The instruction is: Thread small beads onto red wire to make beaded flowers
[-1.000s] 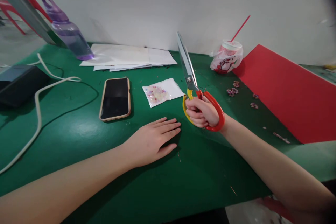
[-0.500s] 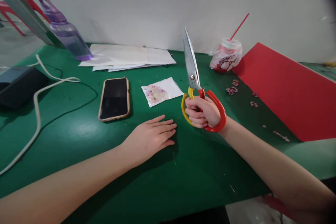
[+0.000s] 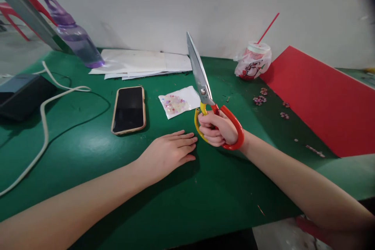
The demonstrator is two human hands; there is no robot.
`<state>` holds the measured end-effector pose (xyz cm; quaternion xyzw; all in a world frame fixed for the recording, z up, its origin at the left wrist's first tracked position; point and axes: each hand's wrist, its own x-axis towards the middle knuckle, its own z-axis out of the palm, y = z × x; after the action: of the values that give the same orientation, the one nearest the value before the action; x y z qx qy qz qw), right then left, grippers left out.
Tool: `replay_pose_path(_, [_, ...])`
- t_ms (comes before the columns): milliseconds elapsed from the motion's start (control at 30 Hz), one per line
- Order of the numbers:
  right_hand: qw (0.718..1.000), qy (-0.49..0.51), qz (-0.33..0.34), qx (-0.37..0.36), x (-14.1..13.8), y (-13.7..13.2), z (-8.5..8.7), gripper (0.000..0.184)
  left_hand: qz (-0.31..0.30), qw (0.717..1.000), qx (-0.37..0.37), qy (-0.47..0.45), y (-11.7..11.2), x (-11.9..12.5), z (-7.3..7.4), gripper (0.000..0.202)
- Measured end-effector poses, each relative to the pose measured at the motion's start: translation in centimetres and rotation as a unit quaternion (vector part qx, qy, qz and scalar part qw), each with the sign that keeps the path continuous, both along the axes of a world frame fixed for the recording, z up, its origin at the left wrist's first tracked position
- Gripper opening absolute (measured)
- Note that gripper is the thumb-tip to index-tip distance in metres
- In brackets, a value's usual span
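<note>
My right hand [image 3: 218, 128] is wrapped round the handles of a pair of scissors [image 3: 200, 73], one handle yellow and the other red. The metal blades are closed together and point up, tilting left. Flat on the green table [image 3: 205, 211] lies my left hand [image 3: 167, 154], fingers stretched out and holding nothing. Just beyond both hands is a small clear packet [image 3: 177, 102] with pink and pale beads or sequins in it; the scissors cover its right end. A phone [image 3: 129, 110] with a dark screen rests beyond my left hand.
White papers [image 3: 137, 62] and a purple water bottle [image 3: 77, 39] stand along the wall. At left are a dark device [image 3: 23, 95] and a white cable [image 3: 43, 125]. On the right, a bagged cup [image 3: 254, 62], a red board [image 3: 322, 105] and small beaded clusters [image 3: 259, 100].
My right hand has moved left with the scissors, and the blades now tilt further left, over the packet's right end. My left hand stays flat in place.
</note>
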<state>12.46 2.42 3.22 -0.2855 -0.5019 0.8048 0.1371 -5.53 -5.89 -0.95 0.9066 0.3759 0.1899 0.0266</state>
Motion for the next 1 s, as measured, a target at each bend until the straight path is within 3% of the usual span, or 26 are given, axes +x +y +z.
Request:
replay_pose_path(233, [0.999,-0.003,0.03,0.012,-0.8,0.6,-1.0,0.034,0.004,1.0,-0.008,-0.004,0.0,0.0,0.0,0.032])
replay_pose_path(700, [0.997,-0.078,-0.007,0.004,-2.5,1.0,1.2,0.033,0.012,1.0,0.022,0.012,-0.1,-0.1,-0.1,0.032])
replay_pose_path(1000, [0.993,-0.11,0.029,0.012,-3.2,0.9,0.9,0.035,0.028,0.998,0.052,0.012,0.0,-0.1,0.1,0.029])
